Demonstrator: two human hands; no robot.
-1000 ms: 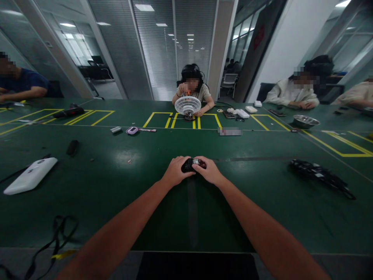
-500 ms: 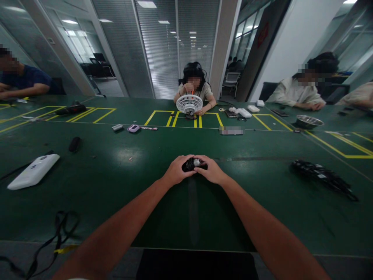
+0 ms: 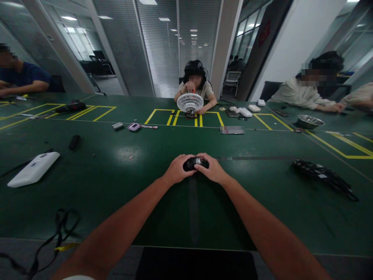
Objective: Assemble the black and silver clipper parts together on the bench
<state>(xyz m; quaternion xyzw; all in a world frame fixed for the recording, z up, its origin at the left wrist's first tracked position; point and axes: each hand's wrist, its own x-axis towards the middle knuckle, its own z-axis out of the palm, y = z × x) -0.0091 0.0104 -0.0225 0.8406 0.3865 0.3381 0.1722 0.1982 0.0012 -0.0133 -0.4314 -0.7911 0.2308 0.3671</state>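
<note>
In the head view, both my hands meet over the middle of the green table [image 3: 157,206]. Between them sits a small black object [image 3: 190,164] with a silvery-white part near its right side; its exact kind does not show. My left hand [image 3: 176,170] curls around its left end. From the other side, my right hand [image 3: 213,168] grips it, the thumb pressed over the front by the silvery part. The fingers on the far side are partly hidden.
To the left lie a white flat device [image 3: 34,169], a small black case [image 3: 75,142] and a black strap [image 3: 58,233]. A folded black umbrella [image 3: 323,175] is at right. Further back are a white fan [image 3: 190,103], a metal bowl [image 3: 310,121] and several seated people.
The black object and my right fingers have shifted very slightly, with both hands still around it. At the far right, a co-worker's hands have moved rightward.
</note>
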